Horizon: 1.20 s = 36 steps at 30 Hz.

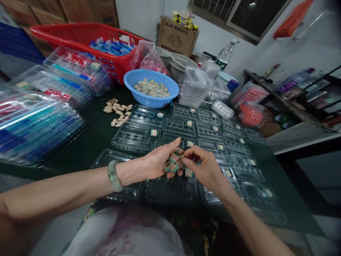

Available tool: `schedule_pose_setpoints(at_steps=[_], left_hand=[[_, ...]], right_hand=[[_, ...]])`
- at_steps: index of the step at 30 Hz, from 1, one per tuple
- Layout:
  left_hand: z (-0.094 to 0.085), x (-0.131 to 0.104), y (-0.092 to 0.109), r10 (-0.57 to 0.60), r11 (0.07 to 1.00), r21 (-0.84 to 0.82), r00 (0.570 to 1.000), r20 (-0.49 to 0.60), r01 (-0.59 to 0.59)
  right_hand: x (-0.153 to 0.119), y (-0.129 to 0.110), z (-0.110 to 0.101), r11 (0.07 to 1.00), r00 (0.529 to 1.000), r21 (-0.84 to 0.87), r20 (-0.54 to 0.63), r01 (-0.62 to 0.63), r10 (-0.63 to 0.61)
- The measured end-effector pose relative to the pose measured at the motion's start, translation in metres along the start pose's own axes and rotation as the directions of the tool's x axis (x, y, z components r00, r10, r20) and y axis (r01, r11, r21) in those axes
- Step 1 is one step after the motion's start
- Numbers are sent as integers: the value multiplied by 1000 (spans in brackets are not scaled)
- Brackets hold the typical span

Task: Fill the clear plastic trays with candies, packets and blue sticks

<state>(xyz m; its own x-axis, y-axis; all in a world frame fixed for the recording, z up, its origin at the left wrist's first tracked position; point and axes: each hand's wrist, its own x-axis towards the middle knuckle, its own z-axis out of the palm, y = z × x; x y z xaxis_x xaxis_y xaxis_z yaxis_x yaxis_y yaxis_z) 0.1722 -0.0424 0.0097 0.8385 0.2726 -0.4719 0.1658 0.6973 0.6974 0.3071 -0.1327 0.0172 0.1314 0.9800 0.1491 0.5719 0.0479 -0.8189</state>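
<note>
My left hand (160,159) is cupped around a pile of small striped eraser-like pieces (172,163) in orange, cream and green. Against that pile, the thumb and forefinger of my right hand (204,165) pinch together on one piece, mostly hidden by the fingers. Below and around both hands lie rows of clear plastic trays (135,137) with moulded compartments. Many of them have one striped piece, such as the piece (153,132) in a tray at the left, near its upper right corner. Behind the trays, a blue basin (151,101) contains many more of these pieces.
Peanuts (117,108) lie left of the trays on the dark green table (98,133). Stacks of filled clear packs (39,128) stand at the left. Behind are a red basket (119,64) of blue items, stacked clear trays (193,90) and a plastic bottle (226,55).
</note>
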Motion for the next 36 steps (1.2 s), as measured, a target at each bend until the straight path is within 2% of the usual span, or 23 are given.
schedule_pose_setpoints(at_steps=[4, 7, 11, 17, 25, 29, 31, 33, 34, 36], left_hand=[[-8, -5, 0, 20, 1000, -16, 999, 39, -19], [-15, -9, -2, 81, 997, 6, 994, 77, -81], [-21, -12, -6, 167, 981, 81, 982, 88, -174], [-21, -8, -10, 195, 974, 123, 981, -19, -191], [-16, -13, -8, 224, 960, 171, 975, -2, -220], [-16, -14, -8, 222, 954, 207, 975, -6, -216], [-17, -14, -8, 214, 954, 221, 977, -18, -205], [-17, -13, -8, 207, 948, 252, 978, -22, -195], [-16, -13, -7, 206, 941, 277, 978, -17, -193], [-12, -14, -6, 204, 917, 350, 979, 2, -192]], right_hand=[[4, 1, 1, 987, 995, 135, -27, -90, 95], [6, 7, 3, 974, 990, 194, -63, -115, 130], [8, 13, 8, 938, 984, 325, -86, -119, 155], [5, 9, 19, 907, 976, 407, -134, -104, 172], [1, 11, 26, 861, 945, 507, -264, -33, 192], [-2, 11, 13, 876, 938, 482, -291, -24, 186], [-5, 8, 3, 904, 972, 423, -184, -58, 149], [-8, 3, -5, 956, 996, 285, -43, -68, 83], [-10, 0, -7, 980, 999, 193, 5, -48, 48], [-13, -3, -8, 999, 999, 14, 30, 30, -31]])
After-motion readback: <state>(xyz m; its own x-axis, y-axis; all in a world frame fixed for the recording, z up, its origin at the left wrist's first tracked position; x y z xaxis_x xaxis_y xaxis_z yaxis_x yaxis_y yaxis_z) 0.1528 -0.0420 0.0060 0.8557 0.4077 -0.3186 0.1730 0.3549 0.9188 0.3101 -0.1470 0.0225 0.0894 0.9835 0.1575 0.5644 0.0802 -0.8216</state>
